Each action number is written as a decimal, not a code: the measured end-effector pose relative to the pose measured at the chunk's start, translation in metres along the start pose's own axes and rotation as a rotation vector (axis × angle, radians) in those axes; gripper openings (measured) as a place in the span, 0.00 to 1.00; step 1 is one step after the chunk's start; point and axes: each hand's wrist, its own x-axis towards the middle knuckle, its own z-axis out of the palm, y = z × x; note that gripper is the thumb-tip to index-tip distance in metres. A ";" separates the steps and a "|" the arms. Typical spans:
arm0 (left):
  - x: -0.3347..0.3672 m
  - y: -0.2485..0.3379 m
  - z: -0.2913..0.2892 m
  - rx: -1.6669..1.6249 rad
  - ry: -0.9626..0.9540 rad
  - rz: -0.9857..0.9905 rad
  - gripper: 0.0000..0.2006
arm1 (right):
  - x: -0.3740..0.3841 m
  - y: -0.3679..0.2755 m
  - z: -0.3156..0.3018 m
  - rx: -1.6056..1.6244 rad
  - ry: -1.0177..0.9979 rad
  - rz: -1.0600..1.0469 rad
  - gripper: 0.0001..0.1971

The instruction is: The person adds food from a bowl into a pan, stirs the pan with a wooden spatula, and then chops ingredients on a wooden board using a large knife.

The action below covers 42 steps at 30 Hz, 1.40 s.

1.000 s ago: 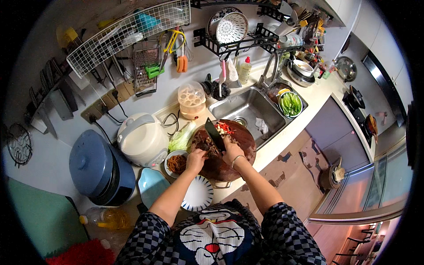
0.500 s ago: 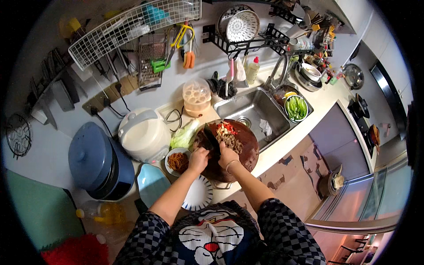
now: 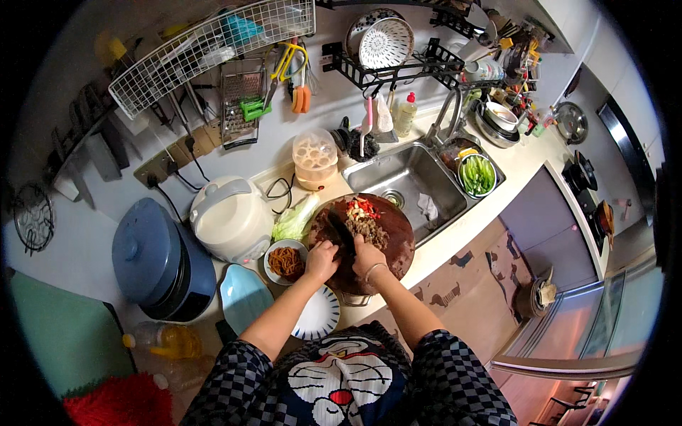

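Note:
On a round dark-brown chopping board [image 3: 396, 264] lie a pile of minced meat [image 3: 371, 232] and chopped red chili with pale bits [image 3: 361, 209]. My right hand [image 3: 366, 254] is closed round the handle of a kitchen knife [image 3: 341, 226], whose dark blade lies over the board, left of the meat. My left hand [image 3: 323, 263] sits over the board's left part, close to the knife, with its fingers curled in; whatever they may hold is hidden. Beside that hand is a white bowl of brown shredded food [image 3: 286, 262]. Leafy greens [image 3: 295, 219] lie behind the bowl.
A blue plate [image 3: 243, 298] and a white striped plate [image 3: 318, 317] stand nearest me. Left are a rice cooker [image 3: 231, 220] and a blue lidded pot [image 3: 149, 248]. Behind the board stands an egg steamer [image 3: 315, 160]. The sink [image 3: 398, 170] is right, with green peppers [image 3: 478, 175] in a bowl.
The view has shifted slightly. Both hands stay over the board, and the knife remains in my right hand; the chopped food looks much the same.

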 end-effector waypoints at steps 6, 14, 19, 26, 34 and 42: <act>0.001 -0.001 0.002 0.027 -0.012 -0.026 0.12 | -0.013 -0.009 -0.020 -0.068 -0.047 -0.016 0.24; -0.005 -0.005 0.007 -0.134 0.126 -0.068 0.13 | -0.003 0.002 -0.017 -0.088 0.099 -0.075 0.21; -0.008 -0.008 0.008 -0.115 0.122 -0.078 0.10 | -0.007 -0.025 -0.047 0.006 0.303 -0.143 0.24; -0.007 -0.004 0.009 -0.069 0.074 -0.012 0.10 | 0.005 -0.006 0.002 -0.080 -0.007 -0.044 0.23; 0.009 -0.004 0.003 -0.005 0.102 -0.173 0.11 | -0.016 0.016 0.003 -0.108 -0.015 -0.040 0.20; 0.004 -0.004 0.006 -0.147 0.052 -0.129 0.12 | -0.024 0.012 -0.023 -0.060 0.022 -0.044 0.19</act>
